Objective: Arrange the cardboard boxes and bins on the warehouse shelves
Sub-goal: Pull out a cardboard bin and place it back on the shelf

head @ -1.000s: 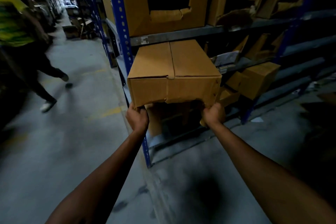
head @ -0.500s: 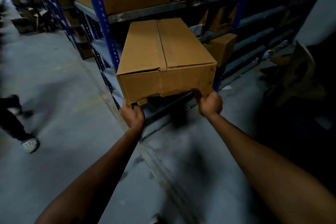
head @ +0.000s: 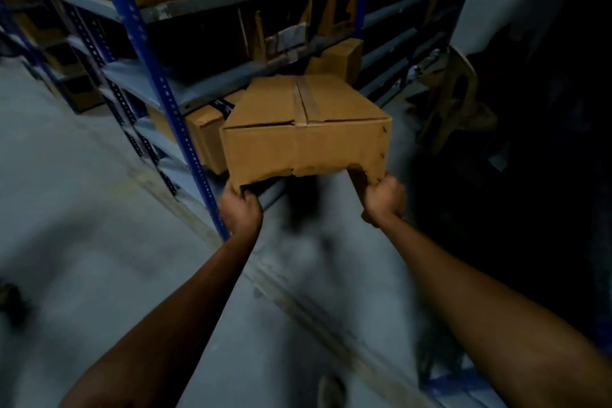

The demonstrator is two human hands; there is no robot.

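Head view is showing a person carrying a closed cardboard box (head: 306,129) in the aisle, just beside the blue shelving rack (head: 155,76). Left hand (head: 240,210) and right hand (head: 385,199) are each curling round a lower front corner, holding it clear of the floor (head: 99,258). It is not yet shelved; other boxes (head: 205,139) are, it seems, already sitting on the dim lower shelves.
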